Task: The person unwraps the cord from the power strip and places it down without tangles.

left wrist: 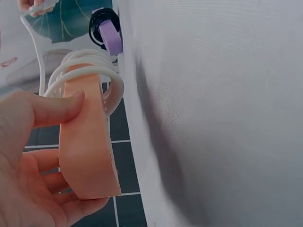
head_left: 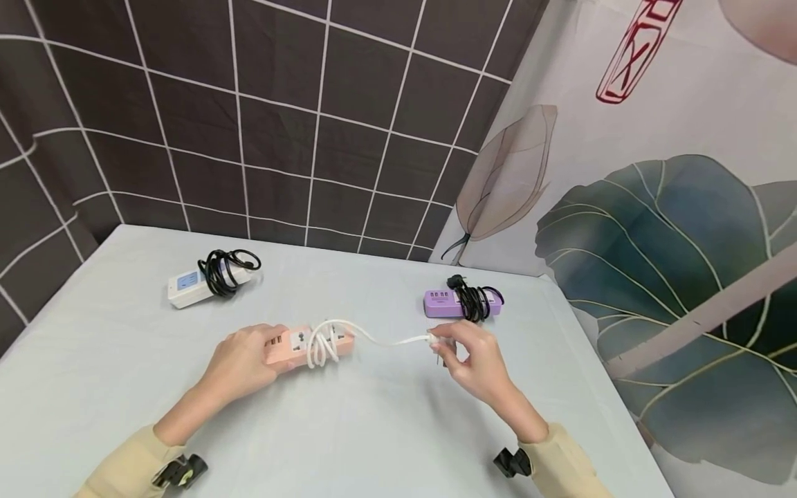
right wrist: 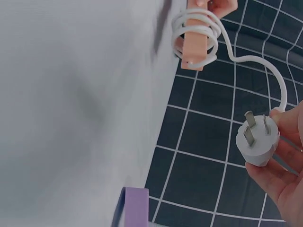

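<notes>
Peach power strip [head_left: 286,349]: mid-frame in the head view, just left of centre, held up off the white-covered table [head_left: 373,429]; its shadow shows on the cloth in the left wrist view. White cord [head_left: 322,348] is coiled round the strip's right half and hides part of the socket face. Left hand [head_left: 245,356] grips the left end, covering that tip. Cord runs right, in the air, to a white 3-pin plug [right wrist: 258,142]; right hand [head_left: 476,356] pinches it between thumb and fingers, hiding most of it in the head view.

Around: purple power strip [head_left: 441,304] right of centre, just above the right hand in frame, bundled in black cord [head_left: 473,303]. White power strip [head_left: 183,299] with blue socket panels at the left of frame, also wrapped in black cord, well apart from both hands. Dark grid curtain [head_left: 280,124] behind, leaf-print cloth [head_left: 672,228] at right.

Orientation: peach strip's long axis runs roughly left-right in the head view, free end right and slightly up, sockets facing the camera. In the right wrist view it's near vertical, free end down. Plug's 3 flat pins point up-left there, toward the camera.
</notes>
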A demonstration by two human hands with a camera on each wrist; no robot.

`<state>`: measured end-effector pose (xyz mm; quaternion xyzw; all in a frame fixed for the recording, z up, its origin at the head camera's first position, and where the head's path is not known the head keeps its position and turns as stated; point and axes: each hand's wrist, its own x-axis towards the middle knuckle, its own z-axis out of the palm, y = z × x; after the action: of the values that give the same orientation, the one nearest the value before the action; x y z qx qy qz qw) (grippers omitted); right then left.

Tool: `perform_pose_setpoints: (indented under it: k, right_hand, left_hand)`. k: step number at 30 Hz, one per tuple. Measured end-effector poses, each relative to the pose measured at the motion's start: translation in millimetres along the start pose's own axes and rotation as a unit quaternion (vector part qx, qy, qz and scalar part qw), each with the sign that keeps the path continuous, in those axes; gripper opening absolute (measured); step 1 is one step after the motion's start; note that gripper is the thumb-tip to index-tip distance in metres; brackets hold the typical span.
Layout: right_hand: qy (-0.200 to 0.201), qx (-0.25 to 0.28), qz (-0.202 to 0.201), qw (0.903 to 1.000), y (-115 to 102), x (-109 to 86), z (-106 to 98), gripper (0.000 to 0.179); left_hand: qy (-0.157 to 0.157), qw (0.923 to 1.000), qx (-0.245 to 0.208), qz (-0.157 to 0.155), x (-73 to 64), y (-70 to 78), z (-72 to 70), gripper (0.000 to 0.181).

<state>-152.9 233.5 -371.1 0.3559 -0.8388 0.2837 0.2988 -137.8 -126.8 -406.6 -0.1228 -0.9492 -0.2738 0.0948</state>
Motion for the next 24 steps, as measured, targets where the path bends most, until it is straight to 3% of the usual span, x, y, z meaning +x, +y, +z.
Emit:
perform_pose_setpoints:
  k: [8, 24]
  right_hand:
    - [-0.042, 0.042, -0.013, 0.9982, 0.2, -12.1, -2.4, 0.022]
    - [-0.107, 0.045, -0.032, 0.9928, 7.6, -34.5, 2.2, 0.025]
  left_hand:
    - [0.011, 0.9998, 0.003, -0.014, 2.6, -1.7, -1.3, 0.059]
    - [0.028, 0.999, 0.003, -0.034, 3.7, -6.0, -7.3, 0.06]
